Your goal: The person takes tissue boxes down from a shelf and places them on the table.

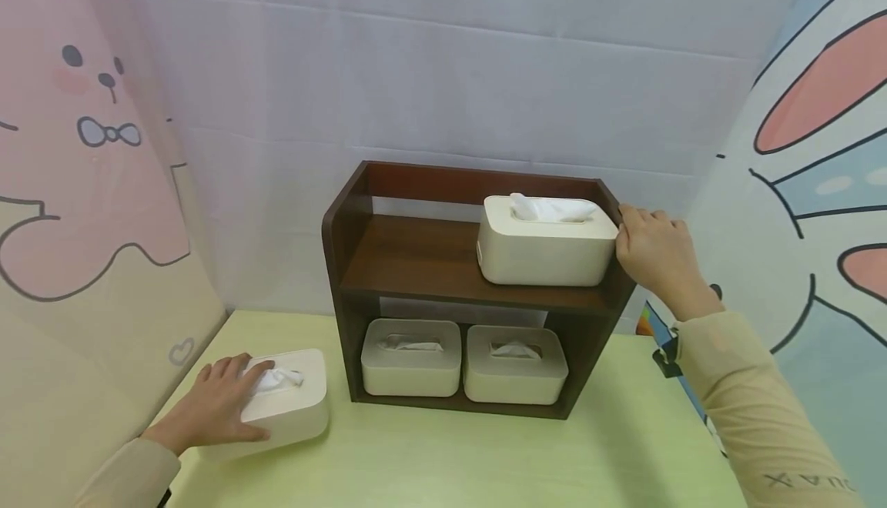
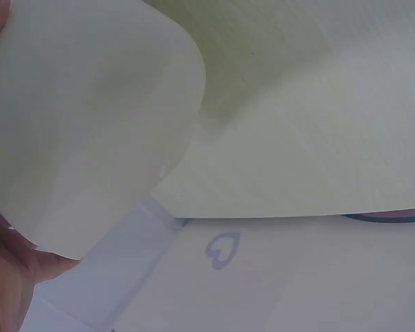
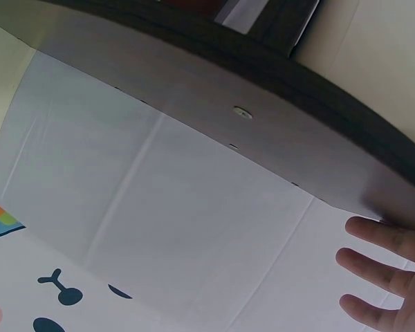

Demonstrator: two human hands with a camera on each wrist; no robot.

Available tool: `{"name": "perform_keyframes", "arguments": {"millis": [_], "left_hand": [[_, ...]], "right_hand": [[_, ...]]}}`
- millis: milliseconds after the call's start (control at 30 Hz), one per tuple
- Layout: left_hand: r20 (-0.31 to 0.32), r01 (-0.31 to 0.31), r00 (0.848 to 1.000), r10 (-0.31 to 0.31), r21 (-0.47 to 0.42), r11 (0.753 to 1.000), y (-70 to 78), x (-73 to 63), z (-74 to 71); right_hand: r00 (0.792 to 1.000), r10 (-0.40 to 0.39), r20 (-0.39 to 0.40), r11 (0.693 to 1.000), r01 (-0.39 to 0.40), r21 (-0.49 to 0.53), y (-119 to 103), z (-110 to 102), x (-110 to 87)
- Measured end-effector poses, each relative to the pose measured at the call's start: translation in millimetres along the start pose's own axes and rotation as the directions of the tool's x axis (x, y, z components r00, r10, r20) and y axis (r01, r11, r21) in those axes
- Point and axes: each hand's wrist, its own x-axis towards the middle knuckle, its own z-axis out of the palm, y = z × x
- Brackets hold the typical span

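My left hand (image 1: 218, 404) grips a cream tissue box (image 1: 294, 419) at the left of the table, fingers over its top and thumb on its near side. A white tissue pokes from the slot. In the left wrist view, the box (image 2: 90, 117) hides most of the hand. My right hand (image 1: 658, 254) touches the upper right side of a dark brown two-tier shelf (image 1: 423, 250). In the right wrist view, three fingers (image 3: 380, 273) extend loosely beside the side panel (image 3: 242, 131); the thumb is hidden there. Another tissue box (image 1: 550, 254) sits upright at the right of the upper tier.
Two more tissue boxes stand side by side on the lower tier, a left one (image 1: 411, 377) and a right one (image 1: 516, 381). The shelf stands on a pale green table (image 1: 430, 462). Cloth printed with cartoon animals hangs on both sides, and a plain cloth (image 1: 443, 85) hangs behind.
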Motion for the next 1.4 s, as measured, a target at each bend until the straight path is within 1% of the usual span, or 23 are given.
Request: {"name": "perform_keyframes", "arguments": {"millis": [233,300,433,533,733,833,1100,1400], "left_hand": [[-0.024,0.019,1.000,-0.019,-0.019,1.000,-7.3,-0.7,13.5],[-0.017,0.032,0.999,-0.032,-0.030,0.999,-8.5,-0.7,16.7],[0.019,0.061,0.998,-0.061,-0.051,0.997,-9.6,1.3,22.3],[0.038,0.072,0.997,-0.070,-0.051,0.996,-9.3,3.3,25.5],[0.039,0.076,0.997,-0.074,-0.056,0.996,-9.7,6.4,30.1],[0.039,0.075,0.997,-0.072,-0.072,0.995,-10.7,8.9,31.7],[0.062,0.073,0.996,-0.069,-0.072,0.995,-14.3,12.2,37.0],[0.084,0.034,0.996,-0.027,-0.078,0.996,-18.6,16.5,44.1]], "right_hand": [[1.000,-0.003,0.001,1.000,0.003,0.005,-1,0,0.2],[1.000,-0.004,0.005,1.000,0.004,0.008,-2,1,0.1],[1.000,-0.002,0.015,1.000,0.002,0.008,-2,1,-0.4],[1.000,-0.002,0.013,1.000,0.002,0.007,-3,0,-0.7],[1.000,-0.003,0.010,1.000,0.002,0.013,-3,0,-1.6],[1.000,0.001,0.016,1.000,-0.001,0.015,-3,-1,-1.7],[1.000,0.004,0.027,1.000,-0.005,0.020,-3,-1,-0.7],[0.999,0.014,0.042,1.000,-0.015,0.023,-2,-1,-1.6]]}}
